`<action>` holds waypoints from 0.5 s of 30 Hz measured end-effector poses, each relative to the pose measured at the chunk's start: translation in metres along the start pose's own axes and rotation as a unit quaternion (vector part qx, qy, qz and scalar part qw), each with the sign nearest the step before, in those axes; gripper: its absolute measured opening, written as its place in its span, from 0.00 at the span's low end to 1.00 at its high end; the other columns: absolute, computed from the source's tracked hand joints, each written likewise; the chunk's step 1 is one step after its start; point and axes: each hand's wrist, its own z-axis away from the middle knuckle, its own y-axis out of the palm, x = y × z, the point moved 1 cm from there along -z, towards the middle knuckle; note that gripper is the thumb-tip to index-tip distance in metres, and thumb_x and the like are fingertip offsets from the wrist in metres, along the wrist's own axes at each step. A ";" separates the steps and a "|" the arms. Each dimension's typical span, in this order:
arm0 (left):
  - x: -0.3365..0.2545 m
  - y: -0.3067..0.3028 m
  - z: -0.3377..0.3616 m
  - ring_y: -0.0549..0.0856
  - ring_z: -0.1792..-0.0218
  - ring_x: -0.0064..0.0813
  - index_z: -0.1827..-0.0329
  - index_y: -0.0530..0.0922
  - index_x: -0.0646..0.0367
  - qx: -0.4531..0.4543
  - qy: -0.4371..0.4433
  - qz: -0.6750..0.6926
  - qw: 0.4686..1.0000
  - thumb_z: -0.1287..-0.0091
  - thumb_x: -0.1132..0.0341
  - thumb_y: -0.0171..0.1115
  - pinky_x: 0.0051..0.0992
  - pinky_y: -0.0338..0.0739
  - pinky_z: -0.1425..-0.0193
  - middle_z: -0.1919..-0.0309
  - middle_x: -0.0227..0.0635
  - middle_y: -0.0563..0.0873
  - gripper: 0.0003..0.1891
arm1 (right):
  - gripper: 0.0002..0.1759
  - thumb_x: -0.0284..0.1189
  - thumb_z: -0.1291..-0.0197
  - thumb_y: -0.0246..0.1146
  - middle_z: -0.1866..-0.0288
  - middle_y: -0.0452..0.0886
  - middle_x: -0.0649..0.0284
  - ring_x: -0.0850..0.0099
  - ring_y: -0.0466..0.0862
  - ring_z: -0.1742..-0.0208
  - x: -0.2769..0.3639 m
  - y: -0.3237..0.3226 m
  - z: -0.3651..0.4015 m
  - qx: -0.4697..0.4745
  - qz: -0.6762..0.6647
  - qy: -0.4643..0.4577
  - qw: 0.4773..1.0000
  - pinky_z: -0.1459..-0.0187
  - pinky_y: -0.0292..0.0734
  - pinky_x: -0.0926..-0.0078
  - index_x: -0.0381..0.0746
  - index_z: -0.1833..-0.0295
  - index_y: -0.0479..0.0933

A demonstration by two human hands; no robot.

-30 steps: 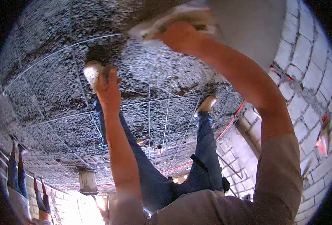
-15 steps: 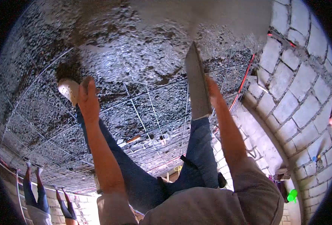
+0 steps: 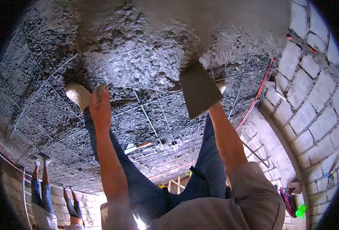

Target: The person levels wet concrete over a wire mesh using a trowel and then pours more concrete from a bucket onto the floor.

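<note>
My right hand (image 3: 214,109) grips a concrete float (image 3: 200,90), a flat dark rectangular board whose broad face hides most of my fingers. The float's far edge meets the rough wet concrete (image 3: 150,65), beside a smoother grey patch (image 3: 223,19). My left hand (image 3: 100,107) is closed just above the ground, next to my pale perforated shoe (image 3: 77,96). Its fingers curl around something greyish that I cannot make out. My other shoe (image 3: 221,87) shows partly behind the float.
Reinforcing mesh (image 3: 150,119) lies over the gravelly ground. A red line (image 3: 256,100) runs near the block wall (image 3: 303,103) on the right. Two people (image 3: 43,191) stand at the far left, upside down in view. A bright green object (image 3: 301,211) is at lower right.
The float has turned from a narrow, lengthwise view to show its broad face, and its far end has dropped lower in view. My left hand has shifted slightly right in view.
</note>
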 end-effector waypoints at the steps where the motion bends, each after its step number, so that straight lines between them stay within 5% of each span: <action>1: -0.002 0.000 0.001 0.78 0.55 0.21 0.43 0.74 0.65 -0.004 -0.014 0.000 1.000 0.29 0.58 0.55 0.25 0.77 0.53 0.50 0.35 0.80 0.20 | 0.23 0.43 0.33 0.54 0.57 0.80 0.60 0.66 0.79 0.62 0.000 0.007 0.003 0.005 0.007 0.000 1.000 0.59 0.74 0.69 0.38 0.42 0.71; 7: -0.017 -0.010 0.002 0.78 0.57 0.21 0.42 0.74 0.63 0.002 0.068 -0.028 0.997 0.30 0.55 0.57 0.24 0.76 0.53 0.52 0.33 0.80 0.22 | 0.23 0.42 0.34 0.54 0.57 0.80 0.61 0.67 0.79 0.62 -0.002 0.053 0.019 0.052 0.040 0.004 0.998 0.59 0.74 0.69 0.38 0.42 0.71; 15: -0.016 -0.017 0.005 0.78 0.60 0.19 0.44 0.75 0.63 -0.011 0.000 0.033 0.999 0.30 0.53 0.56 0.24 0.74 0.57 0.56 0.32 0.81 0.22 | 0.23 0.42 0.34 0.55 0.57 0.80 0.62 0.68 0.78 0.62 -0.026 0.116 0.059 0.120 0.097 0.012 0.988 0.59 0.74 0.70 0.38 0.41 0.71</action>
